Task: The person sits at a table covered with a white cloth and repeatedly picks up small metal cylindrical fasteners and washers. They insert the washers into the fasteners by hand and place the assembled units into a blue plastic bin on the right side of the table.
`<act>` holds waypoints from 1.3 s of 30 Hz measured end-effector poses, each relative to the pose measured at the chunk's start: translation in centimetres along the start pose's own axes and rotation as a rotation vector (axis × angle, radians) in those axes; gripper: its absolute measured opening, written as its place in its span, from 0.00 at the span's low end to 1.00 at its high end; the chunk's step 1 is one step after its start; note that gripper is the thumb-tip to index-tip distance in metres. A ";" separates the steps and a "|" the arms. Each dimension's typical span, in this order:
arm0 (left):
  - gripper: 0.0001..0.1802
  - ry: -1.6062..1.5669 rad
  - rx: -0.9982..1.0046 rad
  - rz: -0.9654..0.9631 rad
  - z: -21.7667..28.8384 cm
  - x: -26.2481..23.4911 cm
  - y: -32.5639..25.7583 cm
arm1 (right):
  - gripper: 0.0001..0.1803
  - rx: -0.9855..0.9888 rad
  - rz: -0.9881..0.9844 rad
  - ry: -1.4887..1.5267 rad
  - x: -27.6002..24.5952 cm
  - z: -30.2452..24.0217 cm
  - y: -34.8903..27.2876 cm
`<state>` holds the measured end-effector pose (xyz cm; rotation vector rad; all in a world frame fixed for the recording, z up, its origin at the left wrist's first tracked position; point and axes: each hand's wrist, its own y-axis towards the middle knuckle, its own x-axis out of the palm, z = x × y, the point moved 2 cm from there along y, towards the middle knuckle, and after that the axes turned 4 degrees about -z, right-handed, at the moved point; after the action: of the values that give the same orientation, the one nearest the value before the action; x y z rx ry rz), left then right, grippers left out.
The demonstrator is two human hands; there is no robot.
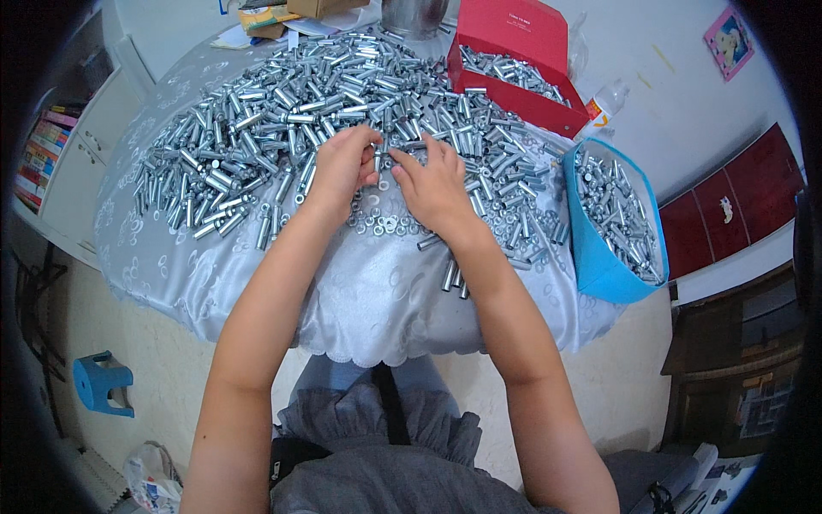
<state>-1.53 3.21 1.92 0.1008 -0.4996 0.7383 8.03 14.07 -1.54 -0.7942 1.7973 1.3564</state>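
A large heap of silvery metal sleeve anchors (248,120) covers the table. My left hand (341,167) is closed at the middle of the heap's near side, its thumb and fingers pinching a slim metal anchor (378,158) that stands roughly upright. My right hand (435,187) is beside it, fingers apart, with a fingertip close to that anchor; whether it touches cannot be made out. Small ring-shaped washers or nuts (390,224) lie loose on the cloth just below both hands. A few anchors (454,278) rest near my right wrist.
At the right stands a blue fabric bin (599,276) full of anchors. Behind it, an open red box (535,110) holds more, near a plastic bottle (606,101). A metal pot (413,17) is at the back. The pale tablecloth (385,317) drapes over the front edge. A blue stool (101,384) is on the floor.
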 end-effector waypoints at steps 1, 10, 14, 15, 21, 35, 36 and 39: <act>0.07 0.003 0.003 -0.003 0.0 0.1 -0.1 | 0.16 -0.003 -0.001 -0.014 0.0 0.0 0.0; 0.06 -0.002 0.018 -0.016 -0.1 0.1 -0.1 | 0.18 0.014 -0.051 -0.066 -0.1 -0.2 0.1; 0.06 0.010 -0.001 -0.002 -0.1 0.0 -0.2 | 0.18 0.046 -0.060 -0.090 0.1 0.0 0.0; 0.06 0.012 -0.006 0.002 -0.1 0.0 -0.2 | 0.18 0.046 -0.054 -0.084 0.2 0.0 0.0; 0.06 0.026 0.006 -0.002 -0.2 -0.2 -0.1 | 0.18 0.074 -0.028 -0.077 0.2 -0.4 0.0; 0.06 -0.015 0.010 -0.012 -0.1 -0.2 -0.2 | 0.20 -0.068 -0.093 -0.253 -0.7 -0.7 0.7; 0.06 -0.022 0.013 -0.013 -0.1 -0.3 -0.2 | 0.20 -0.072 -0.105 -0.261 -0.7 -0.7 0.9; 0.06 -0.007 0.013 -0.023 0.0 -0.3 -0.3 | 0.20 -0.038 -0.118 -0.274 0.2 -0.7 1.0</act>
<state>-1.54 2.82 1.81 0.1206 -0.4995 0.7193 6.98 13.64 -1.12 -0.6853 1.4939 1.3539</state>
